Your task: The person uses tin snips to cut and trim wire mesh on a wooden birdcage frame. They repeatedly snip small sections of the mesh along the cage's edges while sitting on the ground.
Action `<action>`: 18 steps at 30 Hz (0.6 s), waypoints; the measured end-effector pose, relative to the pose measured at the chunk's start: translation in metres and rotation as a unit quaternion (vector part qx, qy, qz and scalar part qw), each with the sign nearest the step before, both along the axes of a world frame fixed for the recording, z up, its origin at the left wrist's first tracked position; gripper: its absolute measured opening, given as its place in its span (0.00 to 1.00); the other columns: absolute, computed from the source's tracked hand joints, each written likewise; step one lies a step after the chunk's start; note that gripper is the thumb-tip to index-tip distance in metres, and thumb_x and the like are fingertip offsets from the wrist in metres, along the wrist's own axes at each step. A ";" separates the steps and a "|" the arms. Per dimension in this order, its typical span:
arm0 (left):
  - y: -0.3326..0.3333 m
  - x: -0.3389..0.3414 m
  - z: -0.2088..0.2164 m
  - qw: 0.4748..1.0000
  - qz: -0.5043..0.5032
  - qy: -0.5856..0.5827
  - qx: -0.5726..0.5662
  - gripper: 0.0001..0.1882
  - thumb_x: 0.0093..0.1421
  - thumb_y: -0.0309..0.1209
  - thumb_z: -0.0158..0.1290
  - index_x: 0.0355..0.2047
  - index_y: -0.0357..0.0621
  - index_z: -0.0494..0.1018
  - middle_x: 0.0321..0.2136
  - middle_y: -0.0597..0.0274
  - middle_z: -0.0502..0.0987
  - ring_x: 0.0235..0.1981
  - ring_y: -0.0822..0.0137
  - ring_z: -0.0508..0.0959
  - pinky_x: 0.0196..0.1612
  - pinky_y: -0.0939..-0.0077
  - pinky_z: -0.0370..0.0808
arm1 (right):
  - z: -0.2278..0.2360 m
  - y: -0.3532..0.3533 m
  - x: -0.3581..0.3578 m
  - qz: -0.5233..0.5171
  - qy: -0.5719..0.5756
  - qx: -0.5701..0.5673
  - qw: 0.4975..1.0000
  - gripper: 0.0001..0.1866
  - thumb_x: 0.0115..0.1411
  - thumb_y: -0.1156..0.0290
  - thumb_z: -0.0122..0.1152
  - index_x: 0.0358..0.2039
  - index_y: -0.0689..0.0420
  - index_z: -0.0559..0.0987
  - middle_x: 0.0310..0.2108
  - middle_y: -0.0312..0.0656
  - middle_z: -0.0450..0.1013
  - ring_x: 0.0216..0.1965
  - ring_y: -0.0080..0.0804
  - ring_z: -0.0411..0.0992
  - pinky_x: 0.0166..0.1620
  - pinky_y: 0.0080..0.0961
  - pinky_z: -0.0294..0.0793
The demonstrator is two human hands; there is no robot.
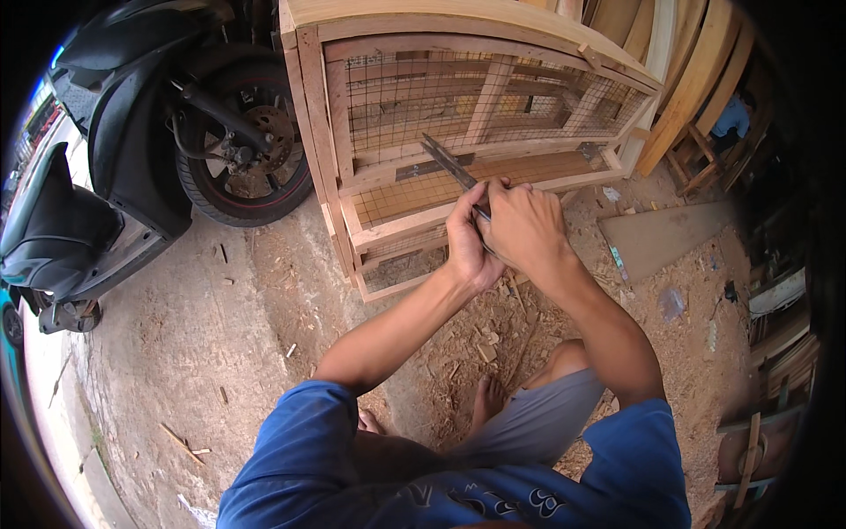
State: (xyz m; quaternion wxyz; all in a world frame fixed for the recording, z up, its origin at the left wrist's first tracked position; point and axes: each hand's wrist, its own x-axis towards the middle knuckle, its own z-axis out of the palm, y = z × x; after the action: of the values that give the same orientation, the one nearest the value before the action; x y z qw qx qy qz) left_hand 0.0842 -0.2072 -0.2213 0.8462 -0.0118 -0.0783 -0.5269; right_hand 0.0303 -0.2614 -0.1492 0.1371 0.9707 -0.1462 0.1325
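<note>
Left hand (469, 242), right hand (522, 225) both grip metal square (451, 165); blade juts up-left, seemingly against cage (423, 189).

Bare grey concrete floor (176, 353), strewn with pale sawdust and wood shavings (493, 339) and loose wooden offcuts (181, 441). Black motor scooter (132, 150) parked at upper left, its spoked wheel (251, 145) showing. Light wooden planks (696, 70) leaning at upper right. Flat grey board (661, 234) lying on the ground. Even daylight.
</note>
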 end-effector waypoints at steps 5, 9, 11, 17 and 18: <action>-0.004 -0.003 0.005 0.999 0.022 0.005 0.030 0.17 0.64 0.46 0.50 0.43 0.47 0.72 0.41 0.57 0.78 0.47 0.59 0.77 0.54 0.60 0.74 | 0.003 -0.005 0.004 0.005 0.032 0.003 0.999 0.16 0.57 0.65 0.55 0.38 0.67 0.78 0.22 0.55 0.78 0.25 0.50 0.80 0.28 0.43 0.77; -0.006 -0.003 0.008 0.998 0.050 -0.004 0.042 0.16 0.65 0.47 0.50 0.40 0.48 0.72 0.38 0.60 0.78 0.43 0.63 0.78 0.49 0.62 0.76 | 0.004 -0.003 0.004 0.005 0.029 -0.038 0.999 0.11 0.54 0.69 0.56 0.33 0.63 0.81 0.23 0.51 0.79 0.26 0.44 0.80 0.29 0.39 0.78; -0.008 -0.001 0.007 0.997 0.053 -0.007 0.051 0.17 0.65 0.48 0.49 0.39 0.48 0.73 0.37 0.61 0.77 0.43 0.63 0.78 0.49 0.62 0.76 | 0.006 -0.001 0.004 0.006 0.025 -0.048 0.999 0.10 0.53 0.70 0.56 0.30 0.60 0.83 0.23 0.50 0.79 0.26 0.42 0.81 0.29 0.37 0.78; -0.016 0.005 0.003 0.999 0.020 -0.022 0.036 0.17 0.65 0.49 0.49 0.36 0.49 0.72 0.37 0.61 0.77 0.41 0.62 0.78 0.48 0.60 0.78 | 0.010 -0.002 0.004 0.023 -0.006 -0.061 0.998 0.09 0.51 0.71 0.57 0.25 0.60 0.83 0.22 0.51 0.79 0.25 0.43 0.80 0.27 0.37 0.78; -0.016 0.006 0.003 0.999 0.015 -0.023 0.026 0.17 0.65 0.50 0.49 0.35 0.49 0.72 0.36 0.61 0.77 0.41 0.62 0.78 0.48 0.60 0.78 | 0.010 -0.002 0.005 0.016 -0.001 -0.063 0.998 0.08 0.51 0.71 0.57 0.24 0.60 0.83 0.22 0.51 0.79 0.24 0.43 0.80 0.27 0.37 0.78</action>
State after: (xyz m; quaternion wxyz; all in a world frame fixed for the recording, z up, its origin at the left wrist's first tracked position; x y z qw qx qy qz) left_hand 0.0900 -0.2234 -0.2181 0.8521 0.0236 -0.0835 -0.5161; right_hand 0.0350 -0.2635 -0.1394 0.1958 0.9622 -0.1220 0.1449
